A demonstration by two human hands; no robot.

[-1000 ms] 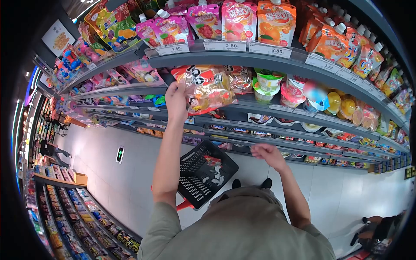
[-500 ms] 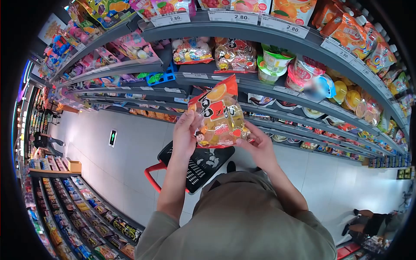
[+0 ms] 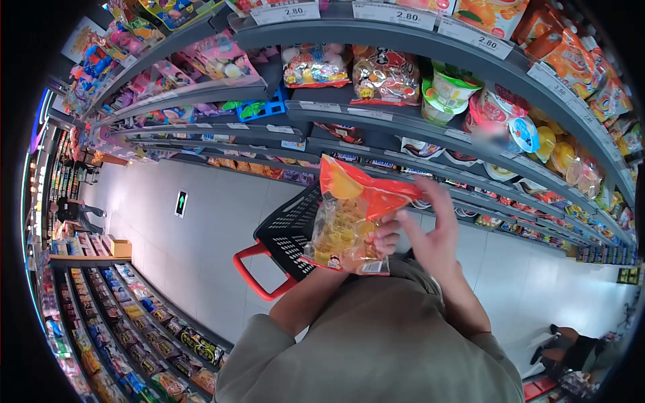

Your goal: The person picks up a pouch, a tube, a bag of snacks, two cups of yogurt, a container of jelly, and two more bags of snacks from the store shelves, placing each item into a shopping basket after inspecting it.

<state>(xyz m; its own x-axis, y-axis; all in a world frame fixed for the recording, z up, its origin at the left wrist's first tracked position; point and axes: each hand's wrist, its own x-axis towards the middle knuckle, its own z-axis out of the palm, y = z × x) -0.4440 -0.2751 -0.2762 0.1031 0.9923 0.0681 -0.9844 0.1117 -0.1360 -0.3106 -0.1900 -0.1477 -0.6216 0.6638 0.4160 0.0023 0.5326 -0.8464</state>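
Note:
A clear bag of jelly cups (image 3: 342, 225) with a red and orange top is held up before my chest, turned and tilted. My left hand (image 3: 385, 236) reaches behind it, its fingers wrapped round the bag's right edge; most of that palm is hidden by the bag. Close to the bag's upper right corner is my right hand (image 3: 438, 235), thumb and fingers apart and slightly blurred, gripping nothing that I can see. Below and left of the bag is a black shopping basket (image 3: 285, 218) with a red handle (image 3: 245, 269).
Curved-looking shelves (image 3: 390, 117) of packaged sweets run across the front, with similar jelly bags (image 3: 386, 77) and jelly cups (image 3: 447, 94). A lower snack rack (image 3: 144, 322) stands at left. People appear at far left (image 3: 74, 211) and lower right (image 3: 568, 346).
The bag has turned from its printed front and tipped lower. My left hand has moved round behind it, and my right hand has come off its lower corner and risen.

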